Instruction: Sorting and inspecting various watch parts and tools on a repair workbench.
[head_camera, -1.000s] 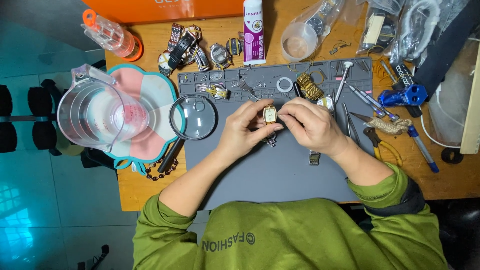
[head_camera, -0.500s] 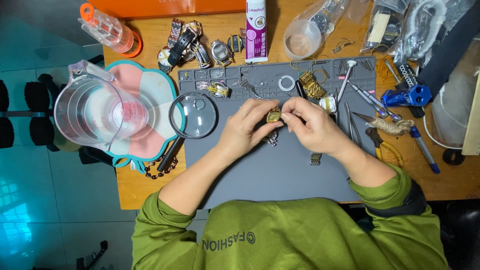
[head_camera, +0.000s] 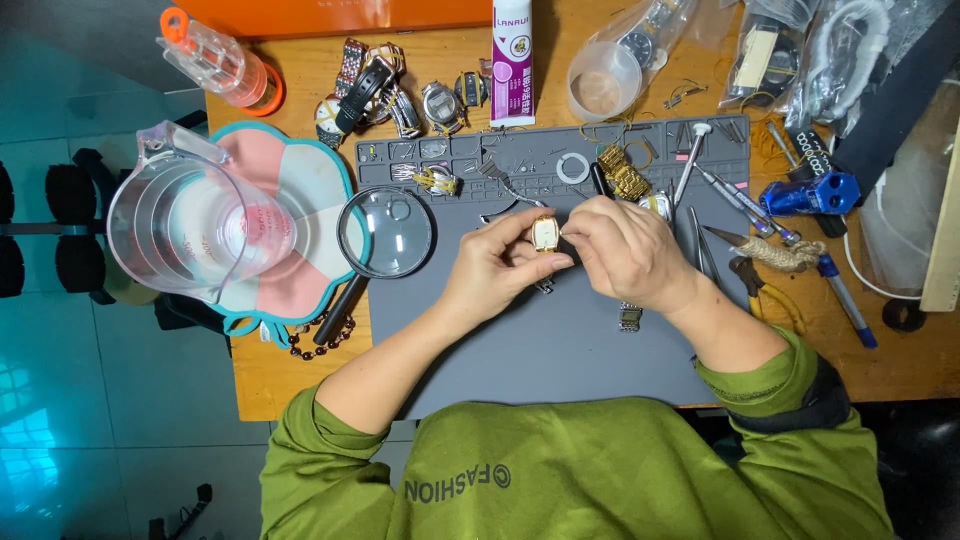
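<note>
My left hand (head_camera: 500, 262) pinches a small gold-coloured watch case (head_camera: 545, 233) above a grey work mat (head_camera: 520, 340). My right hand (head_camera: 625, 248) is closed on a thin black-handled tool (head_camera: 598, 180) whose tip meets the right side of the case. Both hands touch over the middle of the mat. A metal watch band end (head_camera: 629, 318) lies on the mat just below my right wrist. What is under my palms is hidden.
A magnifying glass (head_camera: 385, 233) lies left of my hands beside a clear measuring jug (head_camera: 195, 220). Several watches (head_camera: 400, 95), a purple tube (head_camera: 512, 60) and a plastic cup (head_camera: 603, 82) stand behind the mat. Screwdrivers, pliers (head_camera: 760, 262) and a blue tool (head_camera: 810, 193) lie at right.
The hands have stayed together over the mat; the watch case has been turned so that its pale face shows upward.
</note>
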